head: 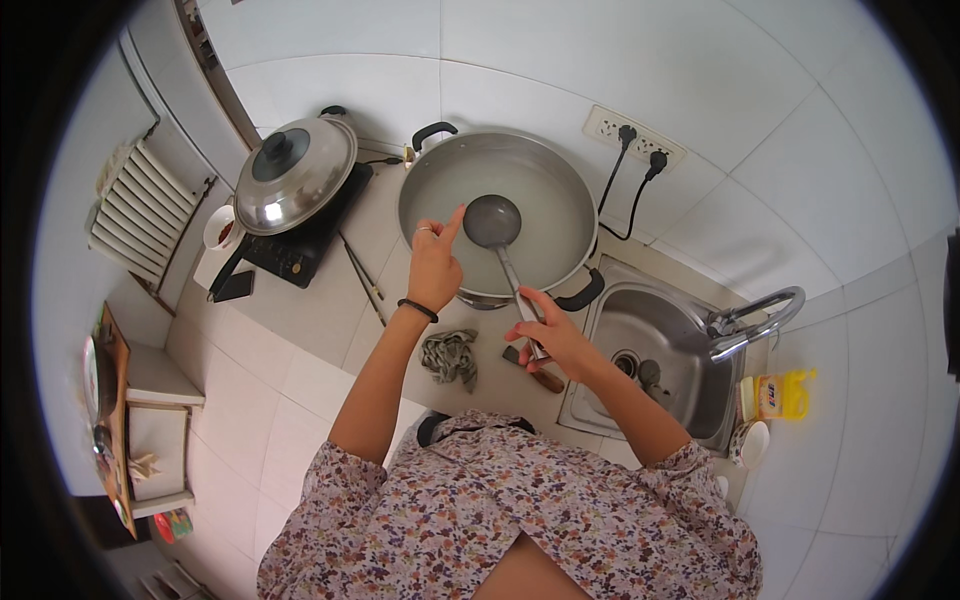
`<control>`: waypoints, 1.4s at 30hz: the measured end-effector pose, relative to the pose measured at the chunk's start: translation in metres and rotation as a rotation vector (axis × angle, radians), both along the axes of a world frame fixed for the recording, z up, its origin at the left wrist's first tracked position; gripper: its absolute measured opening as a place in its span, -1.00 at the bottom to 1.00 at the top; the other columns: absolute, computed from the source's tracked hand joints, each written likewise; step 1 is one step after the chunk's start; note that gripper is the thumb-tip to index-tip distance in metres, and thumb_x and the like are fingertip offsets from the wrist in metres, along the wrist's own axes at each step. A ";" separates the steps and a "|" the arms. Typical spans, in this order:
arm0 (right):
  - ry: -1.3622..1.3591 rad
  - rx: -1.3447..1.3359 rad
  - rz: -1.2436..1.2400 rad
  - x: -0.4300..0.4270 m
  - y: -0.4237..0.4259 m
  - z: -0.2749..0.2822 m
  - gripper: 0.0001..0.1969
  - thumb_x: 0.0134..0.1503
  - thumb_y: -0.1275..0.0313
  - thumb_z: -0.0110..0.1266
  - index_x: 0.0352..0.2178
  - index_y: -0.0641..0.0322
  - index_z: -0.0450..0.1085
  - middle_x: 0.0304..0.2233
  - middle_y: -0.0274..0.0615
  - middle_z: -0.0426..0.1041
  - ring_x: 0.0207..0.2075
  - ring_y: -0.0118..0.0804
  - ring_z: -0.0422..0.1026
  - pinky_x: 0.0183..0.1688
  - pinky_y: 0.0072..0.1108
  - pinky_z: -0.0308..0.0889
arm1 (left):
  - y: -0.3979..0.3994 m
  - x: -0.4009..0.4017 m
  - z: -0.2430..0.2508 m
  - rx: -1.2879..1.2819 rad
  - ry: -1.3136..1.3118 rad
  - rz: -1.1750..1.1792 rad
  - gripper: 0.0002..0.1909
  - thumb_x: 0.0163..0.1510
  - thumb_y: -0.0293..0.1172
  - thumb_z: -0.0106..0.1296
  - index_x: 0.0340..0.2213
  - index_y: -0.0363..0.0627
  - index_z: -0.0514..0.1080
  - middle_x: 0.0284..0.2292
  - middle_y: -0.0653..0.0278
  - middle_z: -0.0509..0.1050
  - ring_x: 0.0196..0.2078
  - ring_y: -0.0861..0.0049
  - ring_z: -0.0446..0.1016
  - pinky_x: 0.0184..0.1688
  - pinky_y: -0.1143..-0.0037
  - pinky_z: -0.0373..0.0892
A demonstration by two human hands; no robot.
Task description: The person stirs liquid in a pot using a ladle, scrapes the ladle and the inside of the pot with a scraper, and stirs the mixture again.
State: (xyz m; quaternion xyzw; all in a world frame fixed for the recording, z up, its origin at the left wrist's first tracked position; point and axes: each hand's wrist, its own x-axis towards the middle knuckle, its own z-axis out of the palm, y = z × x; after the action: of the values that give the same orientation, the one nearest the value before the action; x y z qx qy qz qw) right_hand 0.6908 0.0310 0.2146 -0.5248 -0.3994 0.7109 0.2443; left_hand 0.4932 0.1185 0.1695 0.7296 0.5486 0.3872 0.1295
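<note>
A large round metal pan [555, 180] with black side handles stands on the counter and holds cloudy liquid. My right hand [553, 334] grips the handle of a metal ladle [492, 220], whose bowl is over the pan. At the pan's near left rim is my left hand [436, 259], its index finger extended towards the ladle's bowl and nothing held in it. Below the pan lie a crumpled grey cloth [449, 358] and a knife or peeler with a wooden handle [546, 377], partly hidden by my right hand. A pair of chopsticks or tongs [363, 276] rests to the left.
A lidded wok [304, 187] sits on a black induction cooker [289, 259], beside a small white bowl [220, 227] and a phone [233, 286]. At right are a steel sink [675, 337] with a faucet [757, 319], and a yellow bottle [784, 395]. Cords hang from a wall socket [634, 139].
</note>
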 end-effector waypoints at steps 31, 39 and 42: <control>-1.131 0.926 0.135 0.056 -0.067 -0.153 -0.54 -0.11 0.26 0.07 -0.17 0.24 0.23 -0.32 -0.04 0.34 -0.35 -0.06 0.34 -0.37 -0.40 0.30 | 0.008 0.026 -0.017 -0.406 -0.293 -0.261 -0.30 -0.34 -0.72 -0.26 -0.04 -0.01 0.27 -0.37 0.27 0.17 -0.34 0.46 0.15 -0.22 0.57 0.16; -1.007 0.492 0.156 0.062 -0.090 -0.206 -0.61 -0.09 0.30 0.03 -0.25 0.26 0.18 -0.31 0.00 0.33 -0.31 0.02 0.35 -0.34 -0.31 0.27 | 0.004 0.016 0.007 -0.738 -0.894 -0.333 -0.24 -0.39 -0.72 -0.28 -0.01 -0.04 0.24 -0.41 0.43 0.06 -0.44 0.65 0.04 -0.26 0.74 0.08; -0.880 0.543 -0.247 0.080 -0.121 -0.172 -0.71 -0.04 0.41 -0.06 -0.26 0.28 0.18 -0.50 -0.05 0.39 -0.48 -0.09 0.40 -0.43 -0.43 0.26 | -0.001 0.023 0.020 -0.712 -0.843 -0.338 -0.25 -0.38 -0.70 -0.27 0.00 -0.11 0.22 -0.45 0.44 0.02 -0.42 0.67 0.02 -0.29 0.77 0.03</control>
State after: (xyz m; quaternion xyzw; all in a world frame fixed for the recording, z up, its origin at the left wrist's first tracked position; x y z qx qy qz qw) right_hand 0.7710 -0.0896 0.0425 -0.7346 -0.5689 0.2602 0.2627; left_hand 0.5158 0.1174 0.1898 0.5013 0.4219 0.4101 0.6345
